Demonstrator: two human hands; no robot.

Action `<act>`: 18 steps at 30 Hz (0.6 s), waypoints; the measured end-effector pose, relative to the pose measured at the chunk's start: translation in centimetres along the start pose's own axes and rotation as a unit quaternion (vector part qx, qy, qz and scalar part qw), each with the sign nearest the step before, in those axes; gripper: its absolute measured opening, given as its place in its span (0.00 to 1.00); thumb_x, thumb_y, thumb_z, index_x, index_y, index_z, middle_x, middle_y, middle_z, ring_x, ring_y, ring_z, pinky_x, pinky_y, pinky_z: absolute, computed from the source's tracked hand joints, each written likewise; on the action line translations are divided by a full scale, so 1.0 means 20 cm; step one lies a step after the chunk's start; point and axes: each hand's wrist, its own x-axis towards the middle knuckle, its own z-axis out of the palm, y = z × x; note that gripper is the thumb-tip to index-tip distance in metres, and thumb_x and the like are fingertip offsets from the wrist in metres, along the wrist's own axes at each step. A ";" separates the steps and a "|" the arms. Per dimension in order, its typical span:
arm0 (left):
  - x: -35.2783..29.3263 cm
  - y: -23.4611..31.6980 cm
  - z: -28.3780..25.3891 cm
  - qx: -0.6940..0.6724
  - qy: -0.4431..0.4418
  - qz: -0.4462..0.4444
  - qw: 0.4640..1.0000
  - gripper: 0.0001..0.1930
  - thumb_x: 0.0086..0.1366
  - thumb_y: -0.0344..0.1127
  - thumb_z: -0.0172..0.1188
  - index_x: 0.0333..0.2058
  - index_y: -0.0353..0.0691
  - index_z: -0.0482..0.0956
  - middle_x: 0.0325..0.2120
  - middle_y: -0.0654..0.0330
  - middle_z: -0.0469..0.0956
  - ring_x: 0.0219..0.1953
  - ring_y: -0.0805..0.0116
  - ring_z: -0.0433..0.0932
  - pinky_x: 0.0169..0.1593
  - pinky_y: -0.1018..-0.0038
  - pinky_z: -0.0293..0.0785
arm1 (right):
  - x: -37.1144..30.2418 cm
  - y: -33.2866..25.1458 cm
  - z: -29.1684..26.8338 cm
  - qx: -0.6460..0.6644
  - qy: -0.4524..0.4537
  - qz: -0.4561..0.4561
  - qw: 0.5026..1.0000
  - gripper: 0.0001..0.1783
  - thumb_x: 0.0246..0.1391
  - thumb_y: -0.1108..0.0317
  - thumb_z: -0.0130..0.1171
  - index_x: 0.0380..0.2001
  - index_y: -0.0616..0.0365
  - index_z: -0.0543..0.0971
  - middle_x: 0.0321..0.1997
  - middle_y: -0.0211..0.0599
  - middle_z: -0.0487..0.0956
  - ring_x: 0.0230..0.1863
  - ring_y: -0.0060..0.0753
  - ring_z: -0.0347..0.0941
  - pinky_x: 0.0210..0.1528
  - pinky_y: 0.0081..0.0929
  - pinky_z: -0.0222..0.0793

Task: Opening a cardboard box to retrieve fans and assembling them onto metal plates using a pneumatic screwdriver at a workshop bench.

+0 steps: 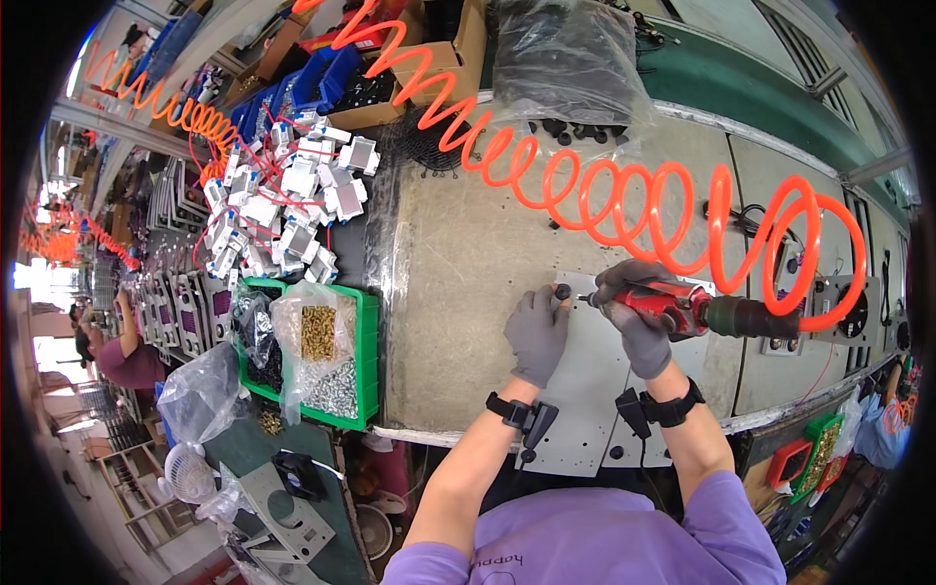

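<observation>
My left hand point(538, 336), in a grey glove, is at the far edge of a light grey metal plate point(575, 390) with small holes. Its fingers close on a small black round foot point(563, 292) there. My right hand point(639, 327), gloved too, is wrapped round a red air screwdriver point(673, 304) lying nearly level. The tool's bit points left toward the black foot, close to my left fingertips. Whether bit and foot touch cannot be made out. A second plate lies beside the first, partly under my right forearm.
An orange coiled air hose point(556, 185) arcs over the bench to the screwdriver. To the left stand a green bin point(368, 361) of screws and brass fittings and a pile of white devices point(292, 195). A plastic bag point(565, 68) with black parts lies at the back.
</observation>
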 end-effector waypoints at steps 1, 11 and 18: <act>0.00 -0.01 0.01 -0.013 -0.017 0.001 1.000 0.12 0.52 0.39 0.57 0.35 0.44 0.73 0.23 0.59 0.70 0.24 0.60 0.72 0.26 0.68 0.67 | 0.01 0.01 0.01 0.009 -0.003 0.007 1.000 0.09 0.42 0.75 0.51 0.31 0.62 0.70 0.30 0.30 0.71 0.32 0.19 0.67 0.34 0.18 0.64; -0.01 -0.06 0.03 -0.041 -0.038 -0.028 0.998 0.12 0.54 0.39 0.53 0.38 0.44 0.71 0.26 0.58 0.72 0.29 0.59 0.72 0.31 0.67 0.68 | 0.15 0.21 0.07 -0.037 -0.056 0.009 0.998 0.10 0.42 0.77 0.52 0.33 0.61 0.69 0.31 0.31 0.71 0.31 0.20 0.66 0.32 0.20 0.65; -0.02 -0.06 0.03 -0.013 -0.034 -0.025 0.999 0.13 0.53 0.36 0.52 0.39 0.44 0.70 0.26 0.58 0.72 0.29 0.59 0.72 0.30 0.66 0.68 | 0.17 0.29 0.09 -0.170 -0.105 0.012 0.980 0.12 0.39 0.79 0.54 0.32 0.59 0.70 0.29 0.28 0.70 0.31 0.20 0.66 0.32 0.20 0.65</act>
